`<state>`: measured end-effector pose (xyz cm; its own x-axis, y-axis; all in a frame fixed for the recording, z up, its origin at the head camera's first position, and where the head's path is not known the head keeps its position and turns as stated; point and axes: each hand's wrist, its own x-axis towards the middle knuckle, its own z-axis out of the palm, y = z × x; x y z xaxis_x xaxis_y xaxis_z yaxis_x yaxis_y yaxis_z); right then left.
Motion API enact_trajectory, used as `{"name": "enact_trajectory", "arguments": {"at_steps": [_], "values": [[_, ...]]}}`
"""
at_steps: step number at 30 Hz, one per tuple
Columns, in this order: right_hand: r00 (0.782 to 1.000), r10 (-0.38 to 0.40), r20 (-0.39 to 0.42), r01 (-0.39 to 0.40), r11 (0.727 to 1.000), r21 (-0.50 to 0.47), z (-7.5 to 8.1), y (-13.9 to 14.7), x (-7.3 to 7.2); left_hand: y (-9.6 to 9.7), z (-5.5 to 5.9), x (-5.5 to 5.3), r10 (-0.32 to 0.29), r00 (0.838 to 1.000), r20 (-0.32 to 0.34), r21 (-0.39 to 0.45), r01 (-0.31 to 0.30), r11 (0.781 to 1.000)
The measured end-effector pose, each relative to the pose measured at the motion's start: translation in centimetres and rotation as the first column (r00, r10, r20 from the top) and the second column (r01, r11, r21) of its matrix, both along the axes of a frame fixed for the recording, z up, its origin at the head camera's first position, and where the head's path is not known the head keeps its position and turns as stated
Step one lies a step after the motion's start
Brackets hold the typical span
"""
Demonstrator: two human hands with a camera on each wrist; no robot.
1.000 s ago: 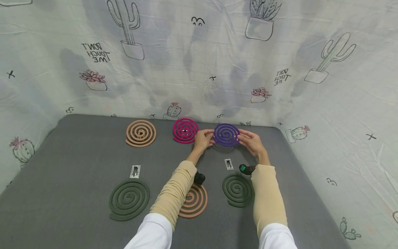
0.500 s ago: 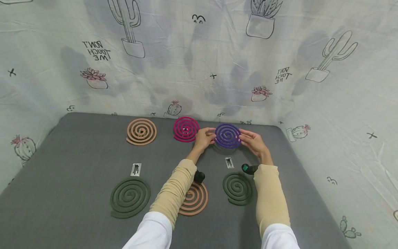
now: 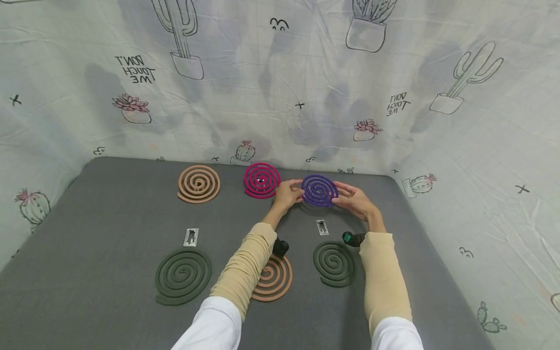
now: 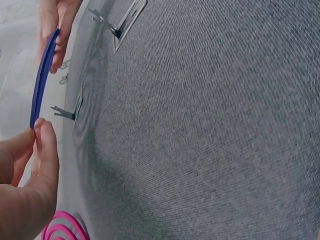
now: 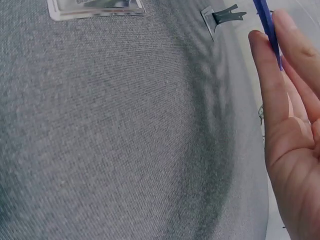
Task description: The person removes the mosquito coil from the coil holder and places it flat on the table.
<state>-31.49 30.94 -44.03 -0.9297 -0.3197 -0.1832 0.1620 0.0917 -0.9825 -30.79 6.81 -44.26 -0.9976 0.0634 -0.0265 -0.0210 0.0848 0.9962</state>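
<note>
A purple mosquito coil is held above the grey surface near its back edge, edge-on in both wrist views. My left hand pinches its left rim between thumb and fingers; the left wrist view shows this pinch. My right hand has its thumb and fingers on either side of the right rim. Below the coil, a small metal coil stand with an upright prong rises from the surface, apart from the coil. In the right wrist view this stand is also beneath the coil.
Left of my left hand lies a pink coil, then an orange coil, both over stands. Nearer are two green coils and another orange coil, partly under my left forearm. Two flat metal stands lie between rows. Patterned cloth hangs behind.
Both hands keep the purple coil in nearly the same place. It has tilted slightly, and the right thumb and fingers have shifted on its rim.
</note>
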Motion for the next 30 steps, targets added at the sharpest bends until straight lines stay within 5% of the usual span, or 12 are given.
{"name": "enact_trajectory", "arguments": {"at_steps": [12,20,30], "values": [[0.997,0.075,0.004,-0.075,0.996,-0.039,-0.5,1.5,0.5,0.3,0.0,-0.1,-0.097,0.994,0.042,0.033,0.096,0.995],[0.999,0.038,0.006,-0.037,0.996,-0.075,-0.7,2.1,0.7,0.5,-0.2,-0.1,-0.134,0.990,0.054,-0.005,0.134,0.991],[0.999,0.023,0.030,-0.020,0.996,-0.084,-0.7,2.6,1.0,0.9,-0.6,-0.3,-0.156,0.984,0.082,0.045,0.153,0.987]]}}
